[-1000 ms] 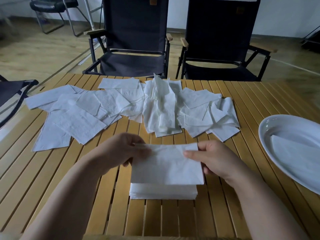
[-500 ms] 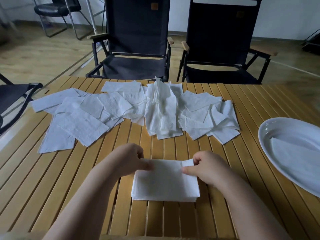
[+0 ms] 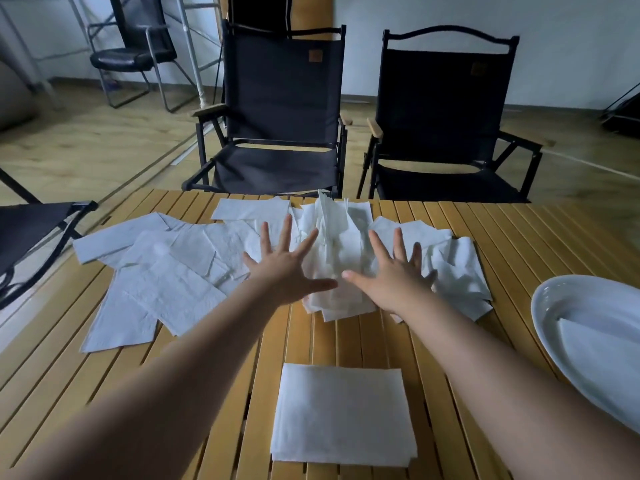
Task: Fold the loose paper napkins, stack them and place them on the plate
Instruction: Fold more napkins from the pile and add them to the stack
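Slatted wood table (image 3: pixel 104 368), matt; soft embossed paper napkins (image 3: pixel 173 292); glossy white plate (image 3: pixel 554 306).

A slatted wooden table (image 3: pixel 519 237) in a warm yellow tone fills the near ground. Two black fabric folding chairs stand side by side at its far edge, the left chair (image 3: pixel 280 98) and the right chair (image 3: pixel 440 109), both with wooden armrests. Part of another black chair (image 3: pixel 31 230) shows at the left edge. A black office chair (image 3: pixel 135 53) on a metal frame stands far left. The floor (image 3: pixel 86 150) is wood plank, the far wall (image 3: pixel 571 46) is white, and the light is soft and dim.
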{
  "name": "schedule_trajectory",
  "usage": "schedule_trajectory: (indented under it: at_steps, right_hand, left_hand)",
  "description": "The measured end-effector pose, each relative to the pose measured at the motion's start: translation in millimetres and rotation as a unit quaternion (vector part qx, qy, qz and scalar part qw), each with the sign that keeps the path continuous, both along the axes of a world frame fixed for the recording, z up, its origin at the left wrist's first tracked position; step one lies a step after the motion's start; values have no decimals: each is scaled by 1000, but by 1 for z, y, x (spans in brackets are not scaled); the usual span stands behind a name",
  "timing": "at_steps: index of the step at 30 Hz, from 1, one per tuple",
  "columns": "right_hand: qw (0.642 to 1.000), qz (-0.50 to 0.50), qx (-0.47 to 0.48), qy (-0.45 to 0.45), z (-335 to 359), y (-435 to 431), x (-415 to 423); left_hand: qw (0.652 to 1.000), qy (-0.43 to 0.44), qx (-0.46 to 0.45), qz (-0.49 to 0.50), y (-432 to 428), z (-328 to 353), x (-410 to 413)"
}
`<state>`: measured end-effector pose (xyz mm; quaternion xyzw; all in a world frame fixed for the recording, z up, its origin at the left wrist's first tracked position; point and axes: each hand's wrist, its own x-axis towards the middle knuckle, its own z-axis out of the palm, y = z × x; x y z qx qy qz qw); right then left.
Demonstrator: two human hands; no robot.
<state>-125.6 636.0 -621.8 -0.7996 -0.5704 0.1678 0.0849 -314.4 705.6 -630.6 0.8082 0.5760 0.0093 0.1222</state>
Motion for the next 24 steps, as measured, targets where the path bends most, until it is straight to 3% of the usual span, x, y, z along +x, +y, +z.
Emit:
schedule_trajectory:
  at_steps: [6, 9, 18, 21, 24]
  right_hand:
    - [993, 40, -98, -43, -26, 27, 14]
    - [990, 48, -99, -83, -32, 24, 14]
    - [990, 63, -98, -76, -34, -11, 10]
    - [994, 56, -61, -70, -30, -22, 5]
    - [996, 48, 41, -65, -27, -31, -1]
  left_hand:
    - [995, 59, -53, -57, 34, -29, -4]
    - [993, 84, -59, -55, 29, -29, -2]
    - [992, 76, -76, -59, -10, -26, -13]
    - [995, 51, -69, -57, -22, -25, -17]
    - [999, 11, -20, -45, -34, -26, -21]
